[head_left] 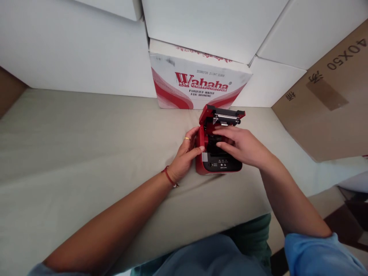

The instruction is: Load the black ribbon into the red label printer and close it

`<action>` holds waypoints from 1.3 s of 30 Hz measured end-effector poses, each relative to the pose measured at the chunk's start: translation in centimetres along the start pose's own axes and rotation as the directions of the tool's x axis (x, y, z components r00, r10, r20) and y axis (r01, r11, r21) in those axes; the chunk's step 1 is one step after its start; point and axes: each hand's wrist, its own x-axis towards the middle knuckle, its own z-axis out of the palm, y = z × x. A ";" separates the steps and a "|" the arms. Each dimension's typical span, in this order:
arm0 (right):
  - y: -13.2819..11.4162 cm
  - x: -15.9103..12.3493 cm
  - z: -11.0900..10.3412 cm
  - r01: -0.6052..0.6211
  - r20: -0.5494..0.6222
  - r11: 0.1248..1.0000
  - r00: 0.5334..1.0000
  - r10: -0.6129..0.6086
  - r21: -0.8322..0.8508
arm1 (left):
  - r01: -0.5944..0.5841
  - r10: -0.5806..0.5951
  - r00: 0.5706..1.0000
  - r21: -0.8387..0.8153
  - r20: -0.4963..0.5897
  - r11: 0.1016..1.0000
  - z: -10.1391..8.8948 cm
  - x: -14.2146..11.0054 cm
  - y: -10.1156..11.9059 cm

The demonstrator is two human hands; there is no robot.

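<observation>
A small red-and-black machine that looks like a label printer (222, 164) stands on the cloth-covered surface with its hinged lid (222, 114) raised. Under the lid a roller with a metal bar shows. My left hand (185, 155) grips the machine's left side, thumb on the front edge and fingers behind. My right hand (240, 143) reaches in from the right over the dark inner compartment. Its thumb and fingers are apart, and no object shows between them. The compartment's floor is partly hidden by that hand.
Right behind the machine stands a white-and-red water carton (201, 82). White boxes (86, 50) line the back, and a large brown cardboard box (324, 99) leans at the right. Pale green cloth (86, 153) covers the surface.
</observation>
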 end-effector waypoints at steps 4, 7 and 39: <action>-0.3 -4.9 0.6 0.144 -0.069 0.986 0.988 -0.139 0.081 | -0.085 0.097 0.994 0.214 -0.044 0.973 -0.1 -0.3 0.2; -0.9 -8.2 3.0 0.107 -0.126 0.994 0.987 -0.104 0.018 | -0.218 0.353 0.929 0.601 -0.114 0.769 0.6 -1.3 1.8; 1.7 -4.3 4.5 0.007 -0.495 0.819 0.800 0.340 0.574 | -0.505 0.456 0.735 0.854 0.502 -0.127 6.8 -7.0 3.0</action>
